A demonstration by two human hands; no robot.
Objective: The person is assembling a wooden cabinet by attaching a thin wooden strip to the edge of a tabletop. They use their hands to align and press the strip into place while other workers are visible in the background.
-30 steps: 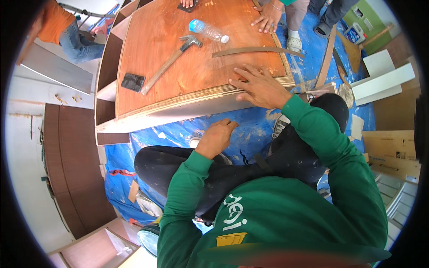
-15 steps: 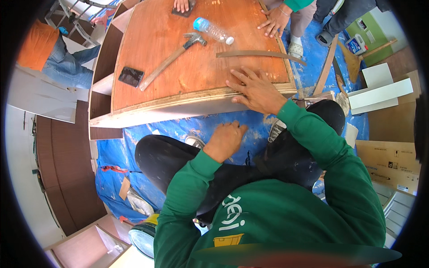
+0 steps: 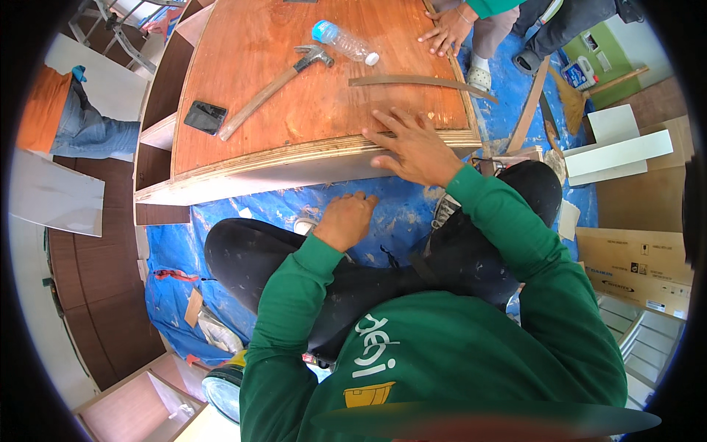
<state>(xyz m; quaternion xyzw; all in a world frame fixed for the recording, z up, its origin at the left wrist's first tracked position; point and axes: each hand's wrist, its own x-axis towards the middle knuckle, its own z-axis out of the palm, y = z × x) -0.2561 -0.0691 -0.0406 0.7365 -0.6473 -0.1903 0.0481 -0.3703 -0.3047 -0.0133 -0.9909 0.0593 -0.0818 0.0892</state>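
My right hand (image 3: 420,149) lies with fingers spread on the near edge of a reddish-brown plywood panel (image 3: 243,88), which tops a cabinet carcass. Beyond its fingertips is a thin, slightly curved brown edging strip (image 3: 412,80), overhanging the panel's right side. Over my bent left leg, my left hand (image 3: 346,221) is loosely closed; its fingertips and anything inside are hidden. A claw hammer (image 3: 265,93) with a wooden handle rests on the panel, between a dark phone (image 3: 205,118) and a clear plastic bottle (image 3: 345,42) lying on its side.
A co-worker's hand (image 3: 448,29) rests on the panel's far right corner. Someone in an orange top (image 3: 46,110) stands at left. Blue sheeting (image 3: 243,283) covers the floor. White boards (image 3: 618,155) and a cardboard box (image 3: 633,265) lie at right; a lidded bucket (image 3: 223,390) stands at lower left.
The view has shifted slightly, so most things sit further left and higher. One co-worker's hand at the far edge has left the picture. My right hand stays on the panel edge.
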